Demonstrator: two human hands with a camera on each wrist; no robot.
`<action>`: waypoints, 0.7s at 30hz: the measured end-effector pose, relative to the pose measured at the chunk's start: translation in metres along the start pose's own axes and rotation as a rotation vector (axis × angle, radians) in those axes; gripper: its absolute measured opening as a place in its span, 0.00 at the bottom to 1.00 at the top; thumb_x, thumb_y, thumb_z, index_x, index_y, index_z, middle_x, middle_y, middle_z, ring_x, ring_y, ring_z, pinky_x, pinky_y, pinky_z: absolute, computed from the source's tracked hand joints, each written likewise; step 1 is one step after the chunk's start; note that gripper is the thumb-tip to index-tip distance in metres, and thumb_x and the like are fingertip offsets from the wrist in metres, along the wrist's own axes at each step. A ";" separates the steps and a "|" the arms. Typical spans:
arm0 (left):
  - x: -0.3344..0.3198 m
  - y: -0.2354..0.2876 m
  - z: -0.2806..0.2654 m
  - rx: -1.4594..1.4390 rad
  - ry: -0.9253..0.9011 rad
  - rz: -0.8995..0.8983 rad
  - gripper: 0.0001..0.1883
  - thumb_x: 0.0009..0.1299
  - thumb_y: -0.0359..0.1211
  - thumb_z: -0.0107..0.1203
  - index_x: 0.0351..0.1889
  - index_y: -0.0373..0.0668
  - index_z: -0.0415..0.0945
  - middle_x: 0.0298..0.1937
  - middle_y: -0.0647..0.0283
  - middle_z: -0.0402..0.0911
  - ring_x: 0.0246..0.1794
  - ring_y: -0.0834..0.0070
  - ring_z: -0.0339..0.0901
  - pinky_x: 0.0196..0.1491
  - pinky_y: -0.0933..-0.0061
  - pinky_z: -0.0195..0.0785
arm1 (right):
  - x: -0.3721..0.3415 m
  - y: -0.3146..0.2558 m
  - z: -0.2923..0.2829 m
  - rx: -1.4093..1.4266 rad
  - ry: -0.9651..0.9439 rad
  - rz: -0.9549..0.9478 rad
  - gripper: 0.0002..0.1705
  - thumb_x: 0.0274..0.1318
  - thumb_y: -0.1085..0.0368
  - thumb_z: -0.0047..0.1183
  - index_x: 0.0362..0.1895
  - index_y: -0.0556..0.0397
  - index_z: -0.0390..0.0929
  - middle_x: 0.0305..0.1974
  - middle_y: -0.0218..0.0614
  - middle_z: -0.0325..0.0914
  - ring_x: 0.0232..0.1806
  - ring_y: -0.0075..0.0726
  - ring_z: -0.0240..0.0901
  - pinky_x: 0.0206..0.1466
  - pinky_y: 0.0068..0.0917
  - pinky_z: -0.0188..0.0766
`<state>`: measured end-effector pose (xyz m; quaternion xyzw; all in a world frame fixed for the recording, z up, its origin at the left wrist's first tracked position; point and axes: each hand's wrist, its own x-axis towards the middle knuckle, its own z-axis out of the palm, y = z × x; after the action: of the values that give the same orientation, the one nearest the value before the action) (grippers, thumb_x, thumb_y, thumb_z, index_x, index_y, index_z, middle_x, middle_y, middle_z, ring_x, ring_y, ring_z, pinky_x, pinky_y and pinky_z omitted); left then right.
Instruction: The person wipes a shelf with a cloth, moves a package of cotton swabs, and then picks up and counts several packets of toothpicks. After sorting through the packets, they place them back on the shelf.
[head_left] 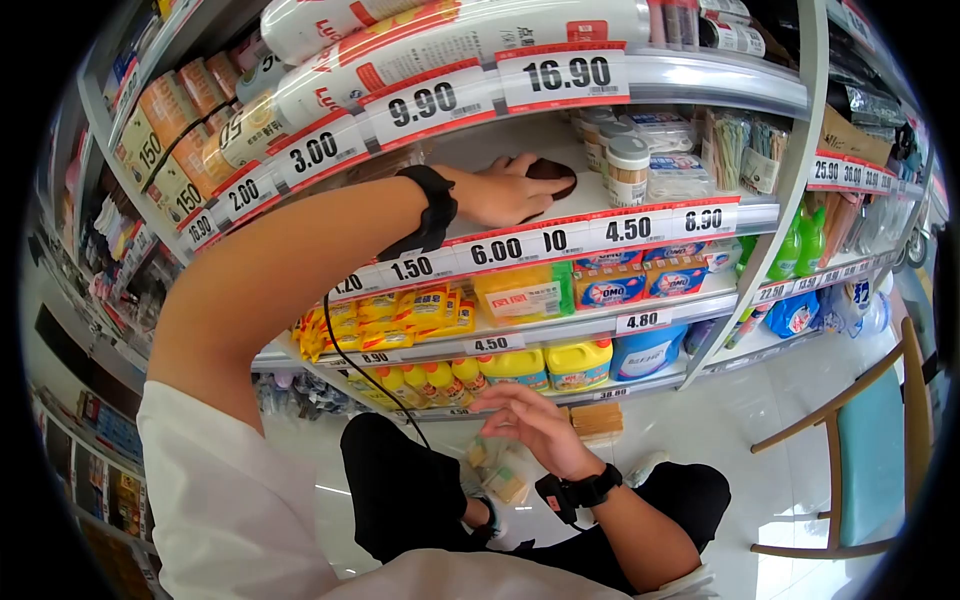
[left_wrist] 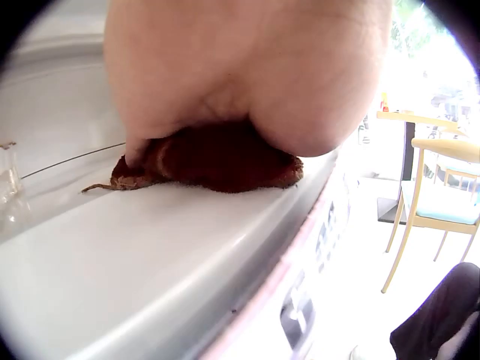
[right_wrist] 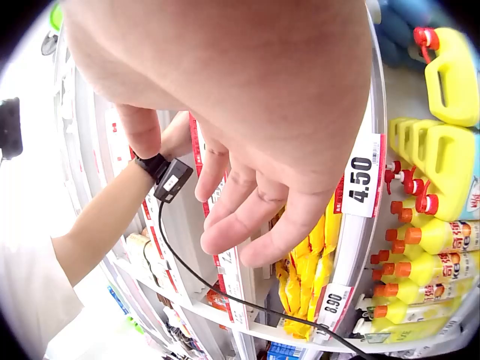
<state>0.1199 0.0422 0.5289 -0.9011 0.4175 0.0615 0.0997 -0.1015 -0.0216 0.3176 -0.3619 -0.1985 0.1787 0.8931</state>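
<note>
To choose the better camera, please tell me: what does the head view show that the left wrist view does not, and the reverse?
Only head: the right hand, OMO packs and yellow jugs. Only left wrist: a thin strand trailing from the brown cloth. Both: the left hand on that cloth, the shelf and a wooden-framed chair.

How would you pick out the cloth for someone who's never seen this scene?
On the shelving unit, find the shelf directly above the price strip reading 6.00. The cloth rests there, under the person's left hand. It's dark reddish-brown and bunched, unlike the upright, white-lidded jars nearby.
</note>
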 end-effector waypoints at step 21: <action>-0.143 0.059 -0.015 0.387 0.610 0.301 0.26 0.59 0.28 0.56 0.59 0.55 0.72 0.50 0.54 0.72 0.46 0.58 0.74 0.45 0.64 0.72 | 0.024 0.016 -0.006 0.011 0.004 0.073 0.24 0.66 0.53 0.42 0.61 0.54 0.66 0.56 0.42 0.71 0.50 0.33 0.71 0.60 0.35 0.65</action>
<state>-0.0172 0.1076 0.5635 -0.7711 0.5596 -0.2751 0.1291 -0.0805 -0.0030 0.3070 -0.3645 -0.1823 0.2114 0.8884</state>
